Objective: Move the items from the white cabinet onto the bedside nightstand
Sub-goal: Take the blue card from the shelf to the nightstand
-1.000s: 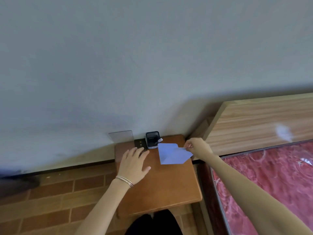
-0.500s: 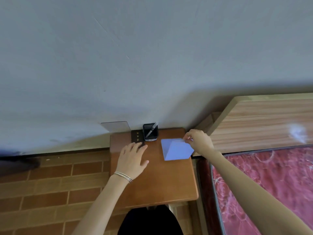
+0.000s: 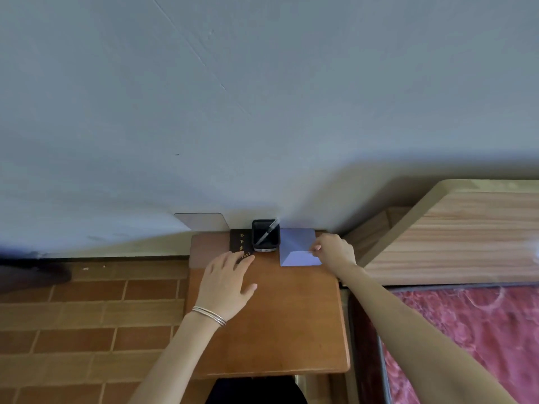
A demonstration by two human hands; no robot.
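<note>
Envelope (image 3: 297,246) against nightstand (image 3: 277,330) rear edge

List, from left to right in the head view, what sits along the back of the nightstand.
grey panel → dark book with gold lettering → black pen holder → blue folded paper → right hand, pinching the paper's edge.

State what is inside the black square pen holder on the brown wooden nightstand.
One slim grey pen leans diagonally inside the black square pen holder, its top above the rim. The holder's dark bottom is hidden, so smaller items cannot be ruled out.
</note>
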